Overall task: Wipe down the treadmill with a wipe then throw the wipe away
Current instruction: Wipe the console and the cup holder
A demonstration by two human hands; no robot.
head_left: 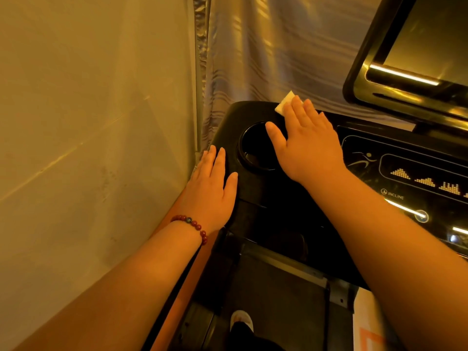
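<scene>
Seemingly light, thin and limp, the wipe (285, 105) lies pinned beneath the flat fingers of the right hand (309, 145) at the far console corner of the treadmill (266, 198), beyond the cup holder (253, 150), and is best driven by spread fingertip pressure, while the left hand (212, 188) rests flat, grasping nothing.

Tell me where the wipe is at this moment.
Head view: the wipe lies pressed under the fingers of the right hand on the far left corner of the treadmill console, just beyond the round cup holder, near the curtain.
</scene>
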